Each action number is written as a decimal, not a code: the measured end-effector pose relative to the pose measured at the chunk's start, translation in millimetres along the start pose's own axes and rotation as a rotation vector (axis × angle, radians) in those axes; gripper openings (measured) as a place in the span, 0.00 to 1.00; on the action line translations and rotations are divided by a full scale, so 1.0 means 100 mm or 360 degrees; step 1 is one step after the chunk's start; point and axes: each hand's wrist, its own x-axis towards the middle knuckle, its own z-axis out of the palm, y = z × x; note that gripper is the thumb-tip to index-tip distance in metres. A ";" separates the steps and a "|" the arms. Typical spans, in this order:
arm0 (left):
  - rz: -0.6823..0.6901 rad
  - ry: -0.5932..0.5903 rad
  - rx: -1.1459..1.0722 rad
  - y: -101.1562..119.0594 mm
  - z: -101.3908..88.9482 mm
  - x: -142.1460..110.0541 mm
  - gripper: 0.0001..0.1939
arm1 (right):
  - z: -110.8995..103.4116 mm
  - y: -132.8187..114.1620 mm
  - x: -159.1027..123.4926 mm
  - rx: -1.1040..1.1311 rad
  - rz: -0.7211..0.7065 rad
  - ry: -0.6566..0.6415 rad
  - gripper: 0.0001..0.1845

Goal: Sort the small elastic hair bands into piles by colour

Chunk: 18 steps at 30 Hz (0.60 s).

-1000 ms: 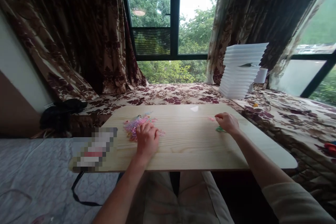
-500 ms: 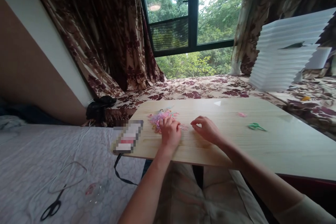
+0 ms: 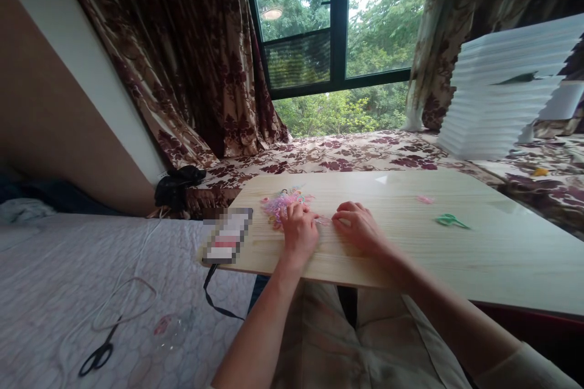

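A pile of small pink, purple and multicoloured plastic pieces (image 3: 277,206), some ring-shaped, lies on the left half of the pale wooden table (image 3: 378,267). My left hand (image 3: 301,228) rests at the pile's right edge with its fingers bent down; what lies under the fingertips is hidden. Just to the right, my right hand (image 3: 360,225) touches the tabletop with thumb and index finger pinched together; anything between them is too small to make out. Several pale pink pieces (image 3: 323,220) lie in the gap between both hands.
Farther right on the table are a small pink cluster (image 3: 425,199) and a green scissors-shaped piece (image 3: 451,220). A phone-like blurred item (image 3: 228,237) lies at the left edge. Black scissors (image 3: 97,358) and cables are on the bed; white foam sheets (image 3: 502,97) stand back right.
My right hand has come left from the pink cluster and green piece to beside my left hand. My left hand stays at the pile. The view has turned left.
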 end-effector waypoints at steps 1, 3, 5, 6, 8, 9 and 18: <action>0.0004 -0.0006 0.0005 0.00 0.00 0.00 0.16 | 0.00 0.01 0.00 0.0021 -0.0016 0.0022 0.11; -0.0011 0.0004 0.0009 0.00 0.00 0.00 0.15 | 0.02 0.03 0.01 0.0072 -0.0069 0.0067 0.12; 0.0004 0.0017 -0.0007 0.01 -0.01 0.00 0.16 | 0.02 0.04 0.01 0.0109 -0.0135 0.0069 0.15; 0.0028 0.0017 -0.0018 0.02 -0.01 0.00 0.16 | 0.02 0.04 0.01 0.0115 -0.0159 0.0050 0.16; 0.0074 0.0004 -0.0023 0.02 -0.01 -0.01 0.16 | 0.02 0.04 0.01 0.0104 -0.0167 0.0004 0.17; 0.0075 -0.0005 -0.0012 0.03 -0.01 -0.01 0.15 | 0.02 0.04 0.00 0.0095 -0.0152 -0.0010 0.17; 0.0006 -0.0013 0.0050 0.00 0.02 0.00 0.15 | 0.04 0.07 0.01 0.0039 -0.0086 0.0096 0.20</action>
